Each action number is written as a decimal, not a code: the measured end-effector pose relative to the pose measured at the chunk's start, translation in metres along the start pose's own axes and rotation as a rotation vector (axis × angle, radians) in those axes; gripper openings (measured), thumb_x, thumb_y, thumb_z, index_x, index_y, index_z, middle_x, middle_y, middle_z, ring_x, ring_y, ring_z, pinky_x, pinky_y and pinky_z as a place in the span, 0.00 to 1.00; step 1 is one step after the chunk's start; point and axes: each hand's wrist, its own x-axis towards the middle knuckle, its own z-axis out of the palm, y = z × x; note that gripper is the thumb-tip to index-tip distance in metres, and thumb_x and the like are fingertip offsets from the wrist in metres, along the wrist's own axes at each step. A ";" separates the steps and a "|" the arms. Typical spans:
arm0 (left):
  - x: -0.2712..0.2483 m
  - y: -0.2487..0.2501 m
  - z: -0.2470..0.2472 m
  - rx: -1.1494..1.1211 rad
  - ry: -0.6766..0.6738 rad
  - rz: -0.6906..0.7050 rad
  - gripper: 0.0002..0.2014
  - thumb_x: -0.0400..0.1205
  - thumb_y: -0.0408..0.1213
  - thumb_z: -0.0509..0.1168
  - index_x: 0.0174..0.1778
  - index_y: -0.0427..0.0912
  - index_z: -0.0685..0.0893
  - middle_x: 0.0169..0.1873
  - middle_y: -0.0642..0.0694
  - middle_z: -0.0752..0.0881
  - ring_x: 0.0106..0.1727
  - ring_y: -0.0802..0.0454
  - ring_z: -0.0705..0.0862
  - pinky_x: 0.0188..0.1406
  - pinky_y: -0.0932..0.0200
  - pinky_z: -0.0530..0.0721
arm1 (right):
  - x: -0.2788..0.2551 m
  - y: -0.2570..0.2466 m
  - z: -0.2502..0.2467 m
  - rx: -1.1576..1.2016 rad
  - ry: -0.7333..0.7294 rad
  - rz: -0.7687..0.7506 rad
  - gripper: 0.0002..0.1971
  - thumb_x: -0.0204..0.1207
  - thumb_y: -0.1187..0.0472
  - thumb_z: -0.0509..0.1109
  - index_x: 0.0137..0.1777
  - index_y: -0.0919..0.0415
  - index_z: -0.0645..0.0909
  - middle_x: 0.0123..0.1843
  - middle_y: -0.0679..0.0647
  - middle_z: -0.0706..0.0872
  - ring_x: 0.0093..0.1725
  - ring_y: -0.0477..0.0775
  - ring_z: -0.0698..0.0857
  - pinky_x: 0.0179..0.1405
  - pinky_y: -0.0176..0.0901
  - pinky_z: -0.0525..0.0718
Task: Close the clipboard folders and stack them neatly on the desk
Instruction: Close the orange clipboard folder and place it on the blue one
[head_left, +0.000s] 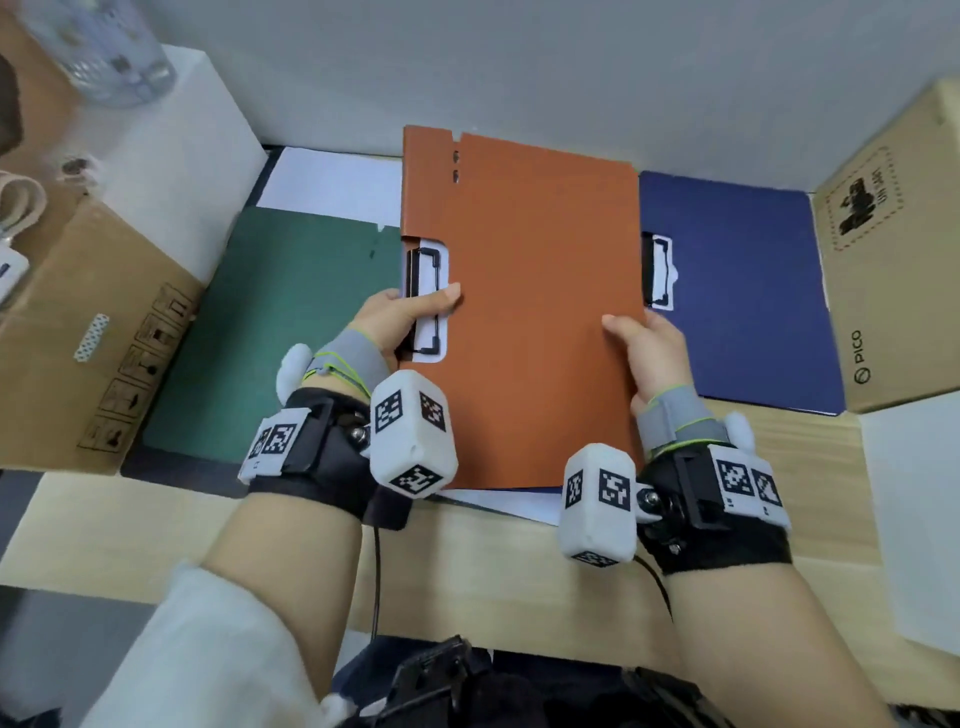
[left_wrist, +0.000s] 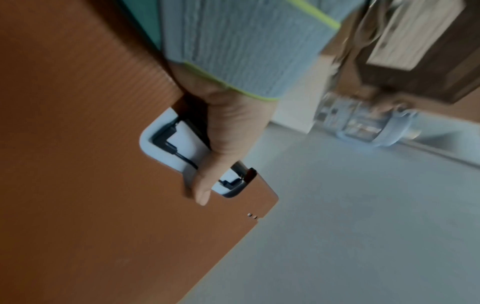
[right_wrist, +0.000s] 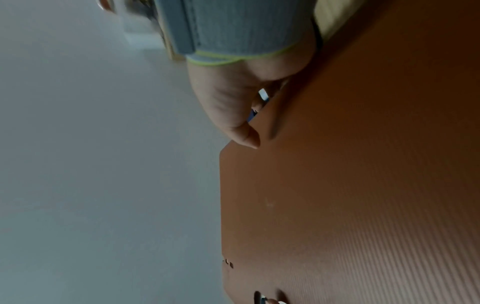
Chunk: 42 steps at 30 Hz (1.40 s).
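A closed orange clipboard folder (head_left: 530, 312) is held above the desk by both hands. My left hand (head_left: 410, 317) grips its left edge at the black clip cut-out (head_left: 426, 301), thumb on top (left_wrist: 205, 189). My right hand (head_left: 644, 353) grips the right edge, thumb on the cover (right_wrist: 249, 139). The orange folder (left_wrist: 91, 164) fills both wrist views (right_wrist: 363, 185). Under it on the left lies a green folder (head_left: 280, 322) with white paper (head_left: 332, 187) behind it. A blue folder (head_left: 737, 291) lies on the right, its clip (head_left: 660, 275) showing.
Cardboard boxes stand at the left (head_left: 88, 338) and at the right (head_left: 893, 249). A white block (head_left: 176, 156) with a clear plastic bottle (head_left: 109, 57) sits at the back left. The light wooden desk (head_left: 467, 561) runs along the front; white sheets (head_left: 914, 519) lie at the right.
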 end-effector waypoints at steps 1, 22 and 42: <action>0.004 0.001 0.022 -0.002 -0.028 -0.011 0.08 0.77 0.40 0.71 0.35 0.45 0.80 0.11 0.58 0.81 0.13 0.65 0.80 0.15 0.75 0.77 | 0.006 -0.003 -0.016 0.002 0.042 -0.029 0.37 0.61 0.55 0.72 0.74 0.62 0.74 0.71 0.63 0.81 0.66 0.62 0.83 0.68 0.61 0.82; 0.037 0.019 0.259 0.161 -0.084 -0.053 0.42 0.68 0.43 0.77 0.76 0.31 0.69 0.70 0.36 0.78 0.70 0.38 0.78 0.71 0.41 0.77 | 0.055 0.042 -0.186 -0.231 0.291 0.071 0.33 0.73 0.55 0.71 0.79 0.49 0.67 0.85 0.59 0.53 0.84 0.59 0.58 0.83 0.56 0.60; -0.019 -0.028 0.111 -0.109 0.211 0.004 0.26 0.82 0.32 0.61 0.78 0.41 0.67 0.76 0.42 0.73 0.74 0.51 0.72 0.72 0.55 0.67 | 0.011 -0.005 -0.048 -0.220 -0.253 -0.143 0.16 0.79 0.65 0.64 0.65 0.57 0.80 0.77 0.56 0.70 0.73 0.50 0.71 0.66 0.38 0.69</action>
